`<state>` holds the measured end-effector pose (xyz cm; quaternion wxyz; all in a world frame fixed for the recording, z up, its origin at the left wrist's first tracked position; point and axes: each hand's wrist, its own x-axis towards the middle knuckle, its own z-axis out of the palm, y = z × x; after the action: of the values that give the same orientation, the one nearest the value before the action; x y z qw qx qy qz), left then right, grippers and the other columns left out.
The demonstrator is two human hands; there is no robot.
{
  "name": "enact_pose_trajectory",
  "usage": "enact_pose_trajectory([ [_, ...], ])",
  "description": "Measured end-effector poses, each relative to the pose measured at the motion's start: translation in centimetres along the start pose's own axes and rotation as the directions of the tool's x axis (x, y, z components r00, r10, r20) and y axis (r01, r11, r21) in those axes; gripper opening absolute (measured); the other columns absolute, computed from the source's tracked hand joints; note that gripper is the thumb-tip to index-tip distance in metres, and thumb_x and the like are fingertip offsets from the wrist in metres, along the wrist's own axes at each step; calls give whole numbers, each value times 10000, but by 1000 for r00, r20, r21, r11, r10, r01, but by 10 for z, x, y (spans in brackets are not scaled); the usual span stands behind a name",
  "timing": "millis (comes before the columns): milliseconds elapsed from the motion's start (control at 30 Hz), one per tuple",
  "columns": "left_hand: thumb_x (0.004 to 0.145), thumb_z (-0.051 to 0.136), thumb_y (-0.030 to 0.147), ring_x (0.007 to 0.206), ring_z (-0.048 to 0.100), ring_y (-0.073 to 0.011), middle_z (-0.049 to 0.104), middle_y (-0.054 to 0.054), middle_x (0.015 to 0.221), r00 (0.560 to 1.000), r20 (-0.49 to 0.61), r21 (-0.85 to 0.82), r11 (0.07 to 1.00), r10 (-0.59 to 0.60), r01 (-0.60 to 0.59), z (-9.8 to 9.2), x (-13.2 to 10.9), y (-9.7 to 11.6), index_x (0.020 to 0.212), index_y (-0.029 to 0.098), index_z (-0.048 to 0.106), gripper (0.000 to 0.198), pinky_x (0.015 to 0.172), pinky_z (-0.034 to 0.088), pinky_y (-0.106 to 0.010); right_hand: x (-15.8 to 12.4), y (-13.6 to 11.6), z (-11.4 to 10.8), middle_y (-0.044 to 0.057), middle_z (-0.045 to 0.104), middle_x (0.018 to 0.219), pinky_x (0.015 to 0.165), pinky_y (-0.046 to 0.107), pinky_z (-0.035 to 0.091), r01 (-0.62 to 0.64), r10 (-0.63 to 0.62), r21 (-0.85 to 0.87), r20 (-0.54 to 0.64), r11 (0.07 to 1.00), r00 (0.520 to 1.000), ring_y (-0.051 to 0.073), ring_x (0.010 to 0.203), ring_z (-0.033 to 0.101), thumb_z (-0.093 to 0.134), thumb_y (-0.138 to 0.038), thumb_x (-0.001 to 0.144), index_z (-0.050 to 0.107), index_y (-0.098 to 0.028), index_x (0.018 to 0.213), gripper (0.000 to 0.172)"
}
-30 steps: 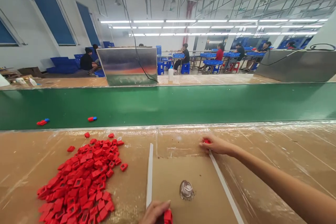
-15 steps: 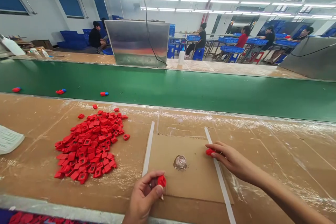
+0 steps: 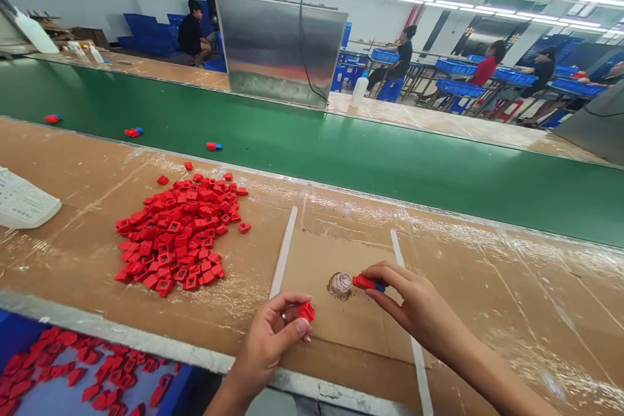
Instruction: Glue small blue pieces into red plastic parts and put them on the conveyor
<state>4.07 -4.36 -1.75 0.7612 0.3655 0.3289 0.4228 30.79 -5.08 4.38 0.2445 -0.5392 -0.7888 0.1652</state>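
Note:
Between the thumb and fingers of my left hand (image 3: 273, 331) is a small red plastic block (image 3: 307, 311) with a hollow in its end. My right hand (image 3: 407, 292) pinches a red and blue plastic piece (image 3: 366, 283), its red end pointing left. That red tip is right beside, perhaps touching, a whitish-brown glue-like blob (image 3: 340, 284) stuck on the cardboard sheet (image 3: 336, 253). To the left of my hands lies a heap of red blocks (image 3: 180, 234), many showing square hollows.
Behind the bench runs a green conveyor belt (image 3: 292, 136) carrying several red and blue pieces. Below the bench edge at lower left, a blue bin (image 3: 182, 380) holds red parts. A white bottle (image 3: 359, 91) and a metal panel (image 3: 280, 52) stand beyond the belt. Other people sit farther back.
My right hand has moved left from the white strip to the blob, bringing the red and blue piece with it. My left hand keeps its red block. The view has tilted downward.

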Motion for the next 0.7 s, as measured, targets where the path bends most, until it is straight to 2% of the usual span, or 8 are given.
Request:
enact_pose_trajectory([
  [167, 749, 826, 302, 672, 578, -115, 640, -11, 764, 1000, 7, -27, 1000, -8, 8, 2, -1, -1, 1016, 157, 715, 323, 626, 501, -221, 0, -1, 4, 85, 646, 1042, 710, 343, 538, 31, -33, -88, -28, 996, 999, 234, 875, 666, 398, -361, 1060, 532, -237, 1187, 222],
  [700, 764, 813, 298, 698, 593, -120, 642, -14, 783, 999, 30, -32, 999, -32, 33, 4, -1, 2, 1035, 164, 716, 318, 636, 522, -220, 0, 1, 8, 86, 627, 1016, 708, 334, 533, 73, -73, -124, 4, 990, 997, 228, 865, 660, 383, -345, 1068, 544, -216, 1134, 217],
])
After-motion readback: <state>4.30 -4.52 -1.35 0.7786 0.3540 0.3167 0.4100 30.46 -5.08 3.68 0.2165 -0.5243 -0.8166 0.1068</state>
